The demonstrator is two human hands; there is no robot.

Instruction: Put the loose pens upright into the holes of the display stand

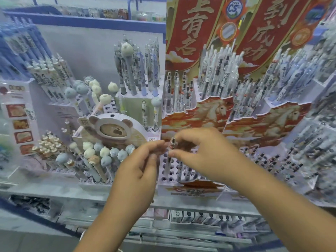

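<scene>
A clear pen (171, 151) with a silver top stands upright, its lower end over the holes of the white front tier of the red display stand (169, 175). My right hand (205, 153) pinches the pen between thumb and fingers near its top. My left hand (140, 166) is just left of it, fingertips at the pen's upper end; whether they touch it is unclear. A few pens stand in nearby holes, partly hidden by my right hand.
The red horse-print stand (209, 113) holds several rows of upright pens. On the left, a bear-themed stand (111, 128) carries pens with round animal tops (101, 151). More pen racks fill the right side (309, 139). Boxed stock lies on the shelf below (209, 219).
</scene>
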